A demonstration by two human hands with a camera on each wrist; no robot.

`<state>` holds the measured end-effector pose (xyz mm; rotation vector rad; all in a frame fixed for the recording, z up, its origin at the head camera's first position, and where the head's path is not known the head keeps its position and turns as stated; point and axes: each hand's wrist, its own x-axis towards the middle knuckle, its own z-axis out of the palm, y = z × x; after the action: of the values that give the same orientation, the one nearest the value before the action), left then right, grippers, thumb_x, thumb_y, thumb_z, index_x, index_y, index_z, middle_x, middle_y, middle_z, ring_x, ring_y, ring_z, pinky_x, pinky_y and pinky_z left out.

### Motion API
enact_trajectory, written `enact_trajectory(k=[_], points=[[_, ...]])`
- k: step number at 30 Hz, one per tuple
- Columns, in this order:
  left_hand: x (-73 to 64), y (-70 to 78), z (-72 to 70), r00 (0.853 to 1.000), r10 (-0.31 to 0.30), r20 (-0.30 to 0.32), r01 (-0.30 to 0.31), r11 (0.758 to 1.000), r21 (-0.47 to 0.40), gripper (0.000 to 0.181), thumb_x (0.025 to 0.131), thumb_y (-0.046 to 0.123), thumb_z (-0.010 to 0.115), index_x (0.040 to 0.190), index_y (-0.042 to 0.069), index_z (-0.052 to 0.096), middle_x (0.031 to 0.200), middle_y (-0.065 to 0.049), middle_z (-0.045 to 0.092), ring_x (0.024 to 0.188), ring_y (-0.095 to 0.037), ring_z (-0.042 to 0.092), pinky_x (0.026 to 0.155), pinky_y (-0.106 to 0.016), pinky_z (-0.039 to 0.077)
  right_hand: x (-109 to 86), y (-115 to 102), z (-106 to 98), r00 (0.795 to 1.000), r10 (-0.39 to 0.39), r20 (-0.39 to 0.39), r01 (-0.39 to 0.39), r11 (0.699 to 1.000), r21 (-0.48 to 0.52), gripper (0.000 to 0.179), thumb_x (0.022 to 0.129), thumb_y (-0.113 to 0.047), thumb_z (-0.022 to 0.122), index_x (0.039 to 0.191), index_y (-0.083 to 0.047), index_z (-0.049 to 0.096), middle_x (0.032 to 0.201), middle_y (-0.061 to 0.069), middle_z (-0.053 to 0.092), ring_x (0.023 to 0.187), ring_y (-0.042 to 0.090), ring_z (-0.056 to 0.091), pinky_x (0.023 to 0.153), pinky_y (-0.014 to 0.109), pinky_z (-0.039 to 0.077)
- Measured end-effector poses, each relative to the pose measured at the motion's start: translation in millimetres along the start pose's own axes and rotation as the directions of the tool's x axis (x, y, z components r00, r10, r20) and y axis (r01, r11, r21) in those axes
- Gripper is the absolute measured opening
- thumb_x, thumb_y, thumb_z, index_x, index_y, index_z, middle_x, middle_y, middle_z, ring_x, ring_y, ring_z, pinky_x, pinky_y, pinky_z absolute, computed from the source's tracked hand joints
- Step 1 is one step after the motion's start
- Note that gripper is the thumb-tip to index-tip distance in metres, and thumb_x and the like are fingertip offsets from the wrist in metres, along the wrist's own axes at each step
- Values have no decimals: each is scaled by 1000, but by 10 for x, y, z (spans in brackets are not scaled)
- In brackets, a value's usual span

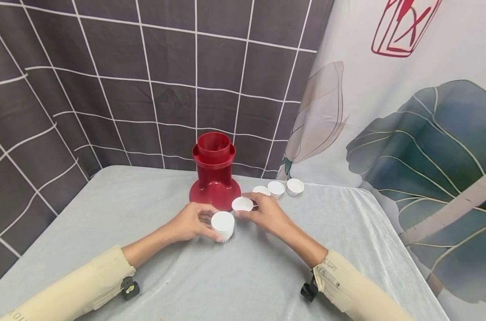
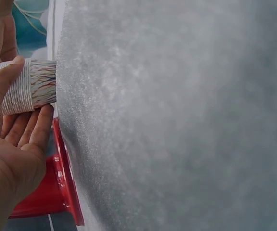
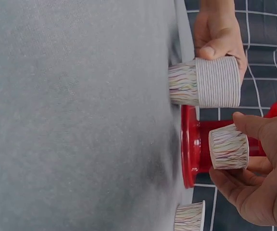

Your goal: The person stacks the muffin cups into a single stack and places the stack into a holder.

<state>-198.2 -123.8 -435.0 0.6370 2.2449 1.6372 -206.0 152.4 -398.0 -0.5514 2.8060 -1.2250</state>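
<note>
My left hand (image 1: 192, 222) grips a stack of nested white paper cups (image 2: 27, 86), thumb on one side and fingers on the other. The stack stands upright on the cloth, its lower wall printed with thin coloured streaks. A single paper cup (image 3: 229, 147) of the same kind is pinched in my right hand (image 1: 267, 214), held above the table just right of the stack. Directly behind both hands rises a red plastic stand (image 1: 214, 178) with a wide round base and an open cylinder on top.
Three loose paper cups, the rightmost one (image 1: 295, 187) a little apart, stand upright near the back edge, beyond my right hand. Pale grey cloth (image 1: 154, 276) covers the table. A dark checked curtain (image 1: 170, 58) hangs behind it, with a leaf-printed one (image 1: 427, 147) to the right.
</note>
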Motion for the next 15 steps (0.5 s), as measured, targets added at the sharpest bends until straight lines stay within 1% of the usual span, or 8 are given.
enact_trajectory(k=[4,8,15], points=[[1,-5,7,1000,5,0,-5,1000,-9,50,80,7,102,125,4,82,114,-10,84,105,-24,84,96,-32,70,14,-29,12,1000,4,-4,-4,1000,8,61,95,-28,92,147,-3,73,131,11,81,108,24,81,100,44,69],[0,0,8,1000,9,1,-9,1000,-1,49,80,8,102,125,2,82,114,-12,84,105,-24,84,96,-32,70,25,-65,15,1000,20,-21,-20,1000,13,62,96,-32,91,149,-5,72,136,11,80,111,26,81,101,44,68],[-2,27,3,1000,5,0,-5,1000,10,51,80,8,102,126,2,82,116,-13,84,106,-24,84,97,-33,70,22,-149,5,999,35,-38,-32,997,68,61,98,-34,88,151,-9,71,146,13,76,114,28,82,100,44,69]])
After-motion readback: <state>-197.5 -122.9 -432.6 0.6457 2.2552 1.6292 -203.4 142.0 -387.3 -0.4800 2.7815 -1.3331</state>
